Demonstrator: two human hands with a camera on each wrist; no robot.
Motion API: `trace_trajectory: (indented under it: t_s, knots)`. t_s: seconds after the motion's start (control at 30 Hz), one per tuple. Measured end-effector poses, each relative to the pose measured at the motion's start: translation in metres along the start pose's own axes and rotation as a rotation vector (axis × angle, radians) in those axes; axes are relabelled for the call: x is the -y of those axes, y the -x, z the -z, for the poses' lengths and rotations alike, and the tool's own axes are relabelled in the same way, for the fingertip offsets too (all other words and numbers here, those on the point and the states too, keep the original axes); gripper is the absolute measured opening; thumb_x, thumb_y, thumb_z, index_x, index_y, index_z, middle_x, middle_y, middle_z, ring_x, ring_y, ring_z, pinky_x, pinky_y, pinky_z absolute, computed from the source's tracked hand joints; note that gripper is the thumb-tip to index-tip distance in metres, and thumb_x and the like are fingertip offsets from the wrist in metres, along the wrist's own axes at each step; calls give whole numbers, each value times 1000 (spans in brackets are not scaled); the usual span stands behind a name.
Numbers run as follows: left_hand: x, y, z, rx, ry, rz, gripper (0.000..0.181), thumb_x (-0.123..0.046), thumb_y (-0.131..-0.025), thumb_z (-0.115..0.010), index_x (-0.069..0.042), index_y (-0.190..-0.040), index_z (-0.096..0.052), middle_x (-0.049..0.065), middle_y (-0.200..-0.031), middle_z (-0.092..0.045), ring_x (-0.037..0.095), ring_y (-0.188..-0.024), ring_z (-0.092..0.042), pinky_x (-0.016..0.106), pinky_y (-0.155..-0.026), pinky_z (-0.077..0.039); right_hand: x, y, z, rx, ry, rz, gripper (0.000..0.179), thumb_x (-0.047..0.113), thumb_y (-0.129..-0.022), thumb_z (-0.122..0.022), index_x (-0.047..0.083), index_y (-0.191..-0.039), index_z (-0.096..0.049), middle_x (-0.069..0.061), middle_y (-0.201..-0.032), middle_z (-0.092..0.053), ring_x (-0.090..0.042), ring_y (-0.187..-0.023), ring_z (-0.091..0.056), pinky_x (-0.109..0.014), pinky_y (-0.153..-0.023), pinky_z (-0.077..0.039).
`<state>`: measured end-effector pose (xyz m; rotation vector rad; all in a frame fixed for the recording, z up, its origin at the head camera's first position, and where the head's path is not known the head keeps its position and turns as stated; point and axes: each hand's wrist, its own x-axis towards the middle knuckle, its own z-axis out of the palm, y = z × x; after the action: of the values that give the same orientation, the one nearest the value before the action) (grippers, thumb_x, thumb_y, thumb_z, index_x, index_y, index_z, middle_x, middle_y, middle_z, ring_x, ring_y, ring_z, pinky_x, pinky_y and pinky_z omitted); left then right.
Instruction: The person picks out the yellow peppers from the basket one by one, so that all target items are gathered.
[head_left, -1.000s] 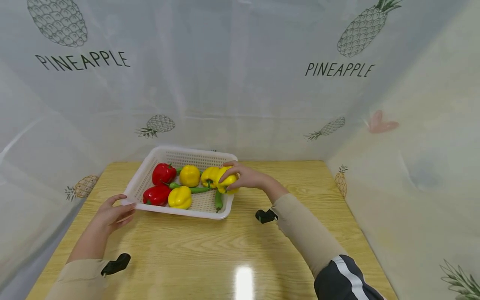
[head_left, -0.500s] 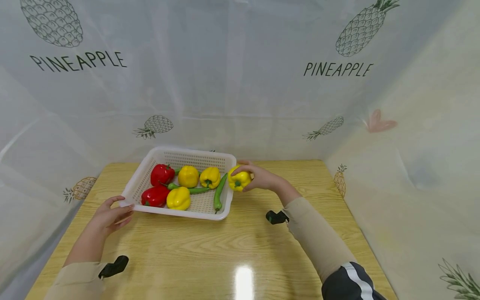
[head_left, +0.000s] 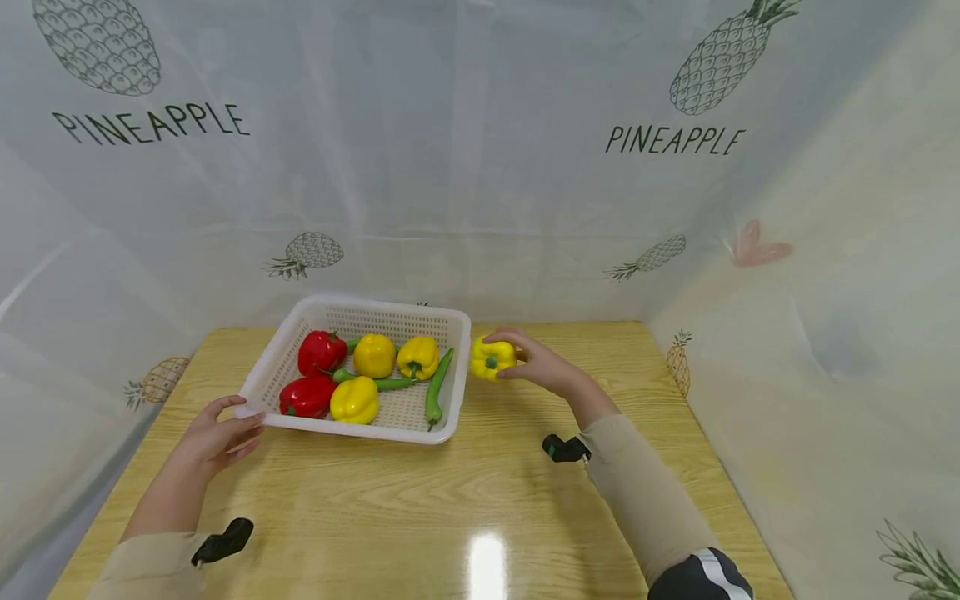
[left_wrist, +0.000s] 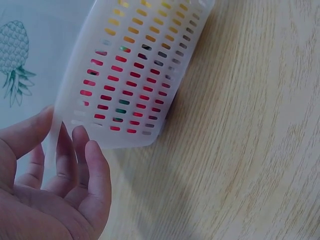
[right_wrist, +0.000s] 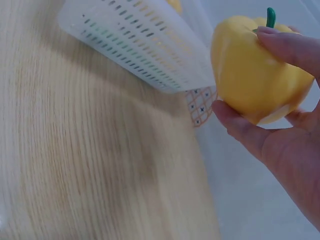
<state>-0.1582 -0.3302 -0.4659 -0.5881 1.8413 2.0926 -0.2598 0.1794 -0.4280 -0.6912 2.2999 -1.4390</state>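
My right hand [head_left: 543, 364] grips a yellow bell pepper [head_left: 491, 358] just outside the right end of a white perforated plastic basket [head_left: 405, 435]. In the right wrist view, thumb and fingers wrap this pepper [right_wrist: 250, 70], its green stem showing. My left hand [head_left: 213, 437] pinches the basket's front left corner; the left wrist view has the rim between thumb and fingers. Inside lie two red bell peppers [head_left: 322, 352], three yellow bell peppers [head_left: 355, 402] and long green chili peppers [head_left: 437, 390], one partly hidden behind the others.
A wooden table [head_left: 420, 508] bears the basket near its back edge. Whitish curtains [head_left: 480, 167] printed with pineapples hang behind the table and at both sides. Each forearm wears a small black camera mount [head_left: 566, 448].
My right hand has lifted the yellow bell pepper out over the basket's right rim and moved right with it. The right green chili has shifted and lies fully visible. My left hand keeps its hold.
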Motion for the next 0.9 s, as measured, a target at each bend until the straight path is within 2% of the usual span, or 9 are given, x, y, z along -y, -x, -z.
trace_trajectory:
  t_s: [0.13, 0.2, 0.3, 0.5, 0.7, 0.9]
  knots:
    - [0, 0, 1, -5, -12, 0, 46, -15, -88, -75, -25, -116, -39, -5, -87, -60, 10, -76, -68, 30, -71, -57, -6, 4, -1, -18, -64, -14, 53, 4, -92, -66, 18, -140, -50, -3, -151, -31, -31, -136, -34, -54, -108, -32]
    - [0, 0, 0, -7, -14, 0, 46, -15, -88, -74, -26, -116, -40, -5, -86, -60, 10, -76, -68, 30, -71, -57, -8, 5, -2, -24, -127, -43, 56, 2, -93, -64, 18, -143, -46, -4, -151, -30, -33, -133, -38, -50, -103, -40]
    - [0, 0, 0, -4, -13, 0, 44, -14, -89, -73, -26, -115, -40, -5, -86, -61, 9, -76, -68, 30, -71, -57, -13, 7, -4, -31, -221, -73, 60, 1, -94, -62, 16, -147, -37, -9, -149, -30, -37, -127, -45, -49, -96, -47]
    - [0, 0, 0, -4, -9, -7, 43, -13, -89, -73, -26, -114, -40, -4, -86, -60, 9, -76, -68, 30, -72, -58, -24, 6, -8, -39, -360, -67, 59, 7, -99, -56, 10, -150, -25, -17, -145, -29, -35, -116, -53, -53, -93, -49]
    - [1, 0, 0, -2, -5, -8, 43, -13, -89, -73, -27, -114, -40, -4, -86, -61, 9, -77, -68, 31, -74, -57, -34, 4, -9, -62, -344, -85, 56, 18, -102, -54, 19, -152, -28, -14, -149, -24, -33, -110, -56, -60, -94, -45]
    - [2, 0, 0, 6, 12, -3, 40, -12, -92, -69, -27, -114, -40, -4, -84, -63, 9, -77, -68, 30, -74, -57, -41, 3, -12, -41, -355, -106, 47, 22, -105, -48, 21, -149, -32, -14, -152, -18, -37, -118, -51, -61, -95, -43]
